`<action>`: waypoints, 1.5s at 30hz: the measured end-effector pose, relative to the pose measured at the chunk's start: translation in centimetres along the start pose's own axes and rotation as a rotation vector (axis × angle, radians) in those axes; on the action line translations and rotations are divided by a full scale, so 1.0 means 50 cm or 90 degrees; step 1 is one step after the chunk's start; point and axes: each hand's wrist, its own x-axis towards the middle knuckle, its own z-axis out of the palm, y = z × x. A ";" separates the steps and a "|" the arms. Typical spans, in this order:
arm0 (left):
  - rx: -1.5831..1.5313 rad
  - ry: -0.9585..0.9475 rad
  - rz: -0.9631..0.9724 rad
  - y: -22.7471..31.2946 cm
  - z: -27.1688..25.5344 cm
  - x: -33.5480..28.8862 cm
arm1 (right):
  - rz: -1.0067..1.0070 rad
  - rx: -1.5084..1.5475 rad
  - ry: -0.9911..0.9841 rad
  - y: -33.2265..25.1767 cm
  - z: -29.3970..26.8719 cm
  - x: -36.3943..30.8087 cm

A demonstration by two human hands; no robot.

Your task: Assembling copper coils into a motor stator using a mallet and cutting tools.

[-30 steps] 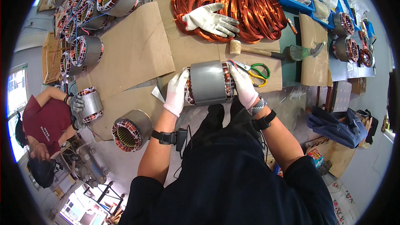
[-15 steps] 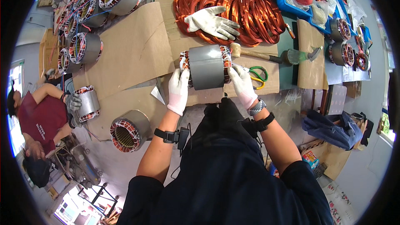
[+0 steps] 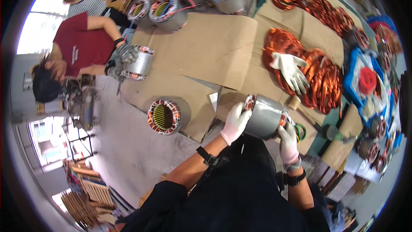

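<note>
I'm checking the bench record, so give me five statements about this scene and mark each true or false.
1. The person's left hand and right hand hold the gray stator at its ends. True.
2. Both those hands are bare. False: they wear white gloves.
3. A loose white glove lies on coiled copper wire. True.
4. The right hand holds the mallet. False: the mallet lies beside the copper wire.
5. A co-worker's gloved hand touches another stator. True.

A limp white fabric glove (image 3: pixel 290 72) lies on shiny orange copper-wire coils (image 3: pixel 324 79), near a pale-headed, wooden-handled mallet (image 3: pixel 306 113). To the right, a blue plastic tray (image 3: pixel 352 68) holds a round red object (image 3: pixel 367 80). On the far left is a person in a maroon short-sleeved T-shirt (image 3: pixel 88 38)
</note>
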 end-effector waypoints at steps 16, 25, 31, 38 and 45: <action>0.268 0.246 0.117 0.153 -0.288 0.066 | 0.007 -0.070 -0.313 -0.029 0.203 0.208; 0.518 0.255 0.058 0.130 -0.365 0.196 | -0.042 -0.346 -0.461 0.081 0.386 0.421; 0.555 0.144 0.059 0.118 -0.256 0.143 | -0.210 -0.765 -0.521 0.089 0.321 0.445; 0.574 0.166 0.051 0.159 -0.256 0.079 | -0.123 -0.698 -0.520 0.033 0.171 0.290; 0.405 0.173 0.119 0.152 -0.249 -0.147 | -0.041 -0.716 -0.440 0.045 0.031 0.189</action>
